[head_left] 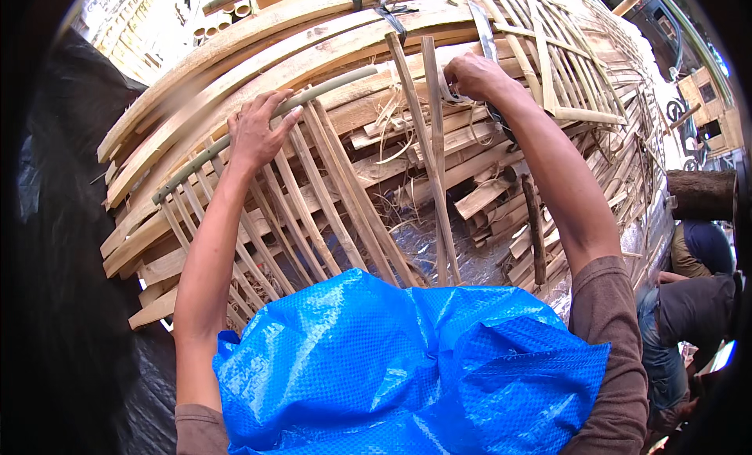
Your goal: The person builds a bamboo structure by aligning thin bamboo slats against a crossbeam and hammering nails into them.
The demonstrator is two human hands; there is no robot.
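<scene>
My left hand (pixel 262 130) is closed over a thin green bamboo pole (pixel 192 166), which slants up to the right. A row of narrow bamboo slats (pixel 301 196) runs from the pole down toward me, forming a frame. My right hand (pixel 475 76) is closed, further right, near the tops of two upright wooden sticks (pixel 435 134). Beside its fingers shows a flat, pale grey strip (pixel 484 33); what lies inside the fingers is hidden.
Long curved timber planks (pixel 258 71) are stacked behind. A woven bamboo panel (pixel 548 51) lies at the upper right, over piled split bamboo (pixel 489 196). A blue tarp sheet (pixel 376 353) covers my front. Black sheeting (pixel 82 188) hangs left. Another person (pixel 689 314) bends at the right.
</scene>
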